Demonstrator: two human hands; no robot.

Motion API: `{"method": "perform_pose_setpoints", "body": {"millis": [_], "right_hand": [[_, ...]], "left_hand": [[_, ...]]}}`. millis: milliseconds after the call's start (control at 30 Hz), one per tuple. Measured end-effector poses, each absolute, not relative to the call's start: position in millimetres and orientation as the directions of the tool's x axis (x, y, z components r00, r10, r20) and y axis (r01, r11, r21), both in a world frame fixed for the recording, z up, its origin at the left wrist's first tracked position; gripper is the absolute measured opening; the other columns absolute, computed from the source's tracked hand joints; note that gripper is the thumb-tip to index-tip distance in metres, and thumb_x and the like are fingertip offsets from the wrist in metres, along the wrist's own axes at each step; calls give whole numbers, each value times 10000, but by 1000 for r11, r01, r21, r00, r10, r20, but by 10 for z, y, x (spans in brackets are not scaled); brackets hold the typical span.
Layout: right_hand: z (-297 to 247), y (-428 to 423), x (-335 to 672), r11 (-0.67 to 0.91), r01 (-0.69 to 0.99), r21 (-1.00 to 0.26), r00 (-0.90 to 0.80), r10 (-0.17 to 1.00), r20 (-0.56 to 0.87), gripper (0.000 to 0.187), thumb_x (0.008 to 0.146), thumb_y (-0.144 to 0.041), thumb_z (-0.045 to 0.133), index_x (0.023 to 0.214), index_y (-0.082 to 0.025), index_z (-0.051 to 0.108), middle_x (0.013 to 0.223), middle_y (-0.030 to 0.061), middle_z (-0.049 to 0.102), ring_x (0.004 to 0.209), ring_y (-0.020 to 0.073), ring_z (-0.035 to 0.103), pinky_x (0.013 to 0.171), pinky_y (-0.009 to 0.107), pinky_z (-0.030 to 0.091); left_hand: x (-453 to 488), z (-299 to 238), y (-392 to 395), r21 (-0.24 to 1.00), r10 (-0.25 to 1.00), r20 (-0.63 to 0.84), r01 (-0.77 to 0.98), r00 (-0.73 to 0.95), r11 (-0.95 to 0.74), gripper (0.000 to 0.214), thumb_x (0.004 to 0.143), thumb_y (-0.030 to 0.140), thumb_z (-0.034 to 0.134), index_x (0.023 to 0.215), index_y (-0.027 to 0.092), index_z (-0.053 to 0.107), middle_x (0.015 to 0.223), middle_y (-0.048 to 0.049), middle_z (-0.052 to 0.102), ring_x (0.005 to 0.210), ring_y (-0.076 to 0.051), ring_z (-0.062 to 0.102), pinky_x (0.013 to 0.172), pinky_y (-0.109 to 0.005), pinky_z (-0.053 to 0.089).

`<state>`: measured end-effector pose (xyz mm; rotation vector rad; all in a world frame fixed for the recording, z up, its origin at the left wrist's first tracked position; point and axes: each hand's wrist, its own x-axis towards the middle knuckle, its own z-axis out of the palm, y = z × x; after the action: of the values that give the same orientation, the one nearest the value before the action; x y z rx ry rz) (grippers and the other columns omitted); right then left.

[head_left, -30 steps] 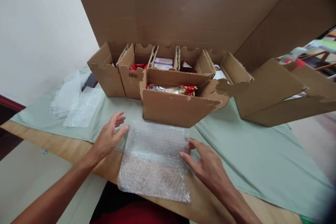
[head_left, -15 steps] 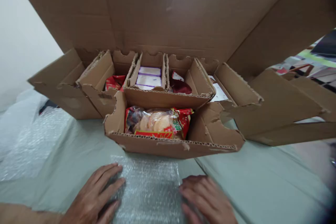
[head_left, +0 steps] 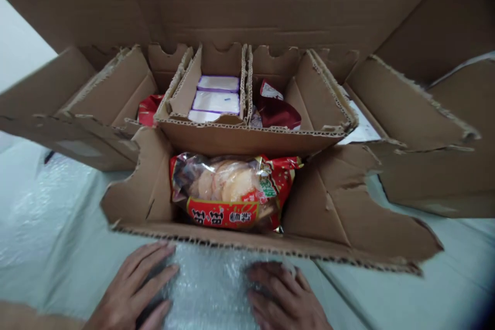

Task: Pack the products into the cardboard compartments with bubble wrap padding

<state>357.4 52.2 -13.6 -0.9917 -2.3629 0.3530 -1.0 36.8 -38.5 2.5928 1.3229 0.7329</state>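
Note:
A sheet of bubble wrap (head_left: 209,289) lies on the pale green cloth close to me. My left hand (head_left: 131,289) rests at its left edge, fingers spread apart and touching it. On the opposite side, my right hand (head_left: 286,296) lies over the right edge with fingers slightly bent and apart; its grip holds nothing that I can see. Just beyond my hands stands an open cardboard bin (head_left: 247,242). Inside it lies a clear and red snack bag (head_left: 232,191) of round, pale crackers.
Behind is a row of cardboard bins, holding white packs with purple edges (head_left: 216,100), a dark red bag (head_left: 276,111) and a red packet (head_left: 149,109). A tall cardboard panel (head_left: 247,5) rises behind them. More bubble wrap (head_left: 42,201) lies at left.
The view has come closer to the bins, which look larger. My right hand has shifted a little inward over the bubble wrap. My left hand has barely moved.

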Motion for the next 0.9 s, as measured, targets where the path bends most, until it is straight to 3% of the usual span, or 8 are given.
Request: {"method": "perform_pose_setpoints", "body": {"millis": [100,200,333,433,533,667,767,900], "right_hand": [[-39,567,3470,677,557,-481,-548,735,399,189,936,-127,559,1002,-214,714,1089,70,792,974,234,717,808,396,533],[-14,589,3449,670,514,-536,-545,738,399,170,939,-143,578,1029,-208,706,1106,89,779,986,251,716,810,427,541],[50,499,3587,618,504,-603,-479,781,401,156,951,-134,619,1056,-218,698,1162,101,754,1076,248,704,918,444,552],[232,256,3724,650,532,-543,-582,746,324,255,961,-120,596,1181,-223,673,1234,102,733,1148,250,682,950,442,544],[374,-108,3742,735,545,-403,-730,652,202,343,970,-157,565,1298,-225,637,1381,112,671,1285,291,609,954,473,535],[309,-486,3579,770,550,-322,-805,592,41,510,935,-291,655,1430,-205,568,1551,135,535,1418,361,484,1019,546,508],[156,-572,3476,758,563,-329,-790,611,56,434,955,-301,654,1370,-183,600,1533,148,552,1406,363,497,1009,555,521],[44,-566,3436,783,534,-320,-772,606,194,285,983,-91,541,1238,-163,645,1432,130,647,1344,323,569,952,496,549]], "left_hand": [[81,-142,434,426,824,302,705,480,-567,491,896,160,621,1372,284,637,1410,-106,661,1338,-308,577,1093,-484,512],[62,30,435,523,824,308,640,475,-564,470,907,216,656,1370,283,617,1430,-127,625,1332,-323,574,1090,-513,507],[-91,207,205,536,836,284,645,470,-545,471,912,199,660,1372,275,589,1488,-123,559,1425,-353,476,1144,-571,438],[-203,346,-141,535,830,184,655,526,-534,472,916,186,653,1374,258,565,1484,-115,565,1457,-354,433,1160,-569,418],[-253,385,-468,495,808,93,677,582,-545,535,914,222,671,1428,226,521,1548,-140,509,1501,-368,368,1185,-569,389],[-215,264,-639,391,765,89,684,638,-616,555,924,228,668,1452,181,505,1552,-166,513,1506,-355,374,1228,-572,322],[-181,183,-625,361,772,139,694,620,-622,488,934,171,641,1411,177,539,1502,-161,570,1475,-329,432,1225,-555,332],[-196,166,-604,379,774,161,686,613,-622,481,942,186,629,1414,191,541,1484,-149,593,1451,-314,470,1217,-553,349]]}}
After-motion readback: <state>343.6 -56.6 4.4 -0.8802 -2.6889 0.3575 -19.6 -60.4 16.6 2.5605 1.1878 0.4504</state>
